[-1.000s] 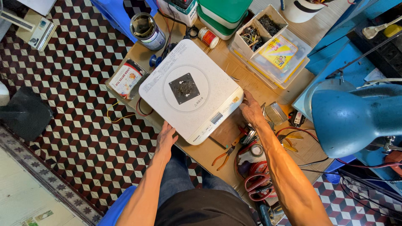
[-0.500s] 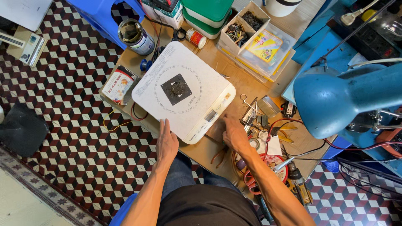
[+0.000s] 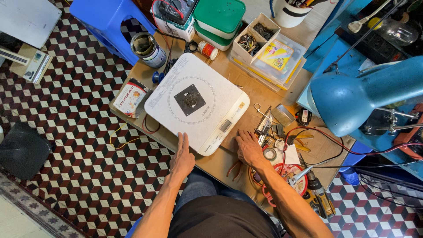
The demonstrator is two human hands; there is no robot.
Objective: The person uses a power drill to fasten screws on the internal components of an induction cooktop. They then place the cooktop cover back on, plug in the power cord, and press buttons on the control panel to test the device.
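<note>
Both of my hands lie flat with fingers released, grasping nothing. My left hand point(image 3: 183, 158) touches the near edge of the white square induction cooktop point(image 3: 197, 102), which sits tilted on the wooden bench point(image 3: 253, 99), a dark square patch at its centre. My right hand point(image 3: 248, 147) rests beside cluttered small metal tools point(image 3: 265, 128), hard to tell apart. Red-handled pliers point(image 3: 235, 169) lie partly hidden under my wrist.
</note>
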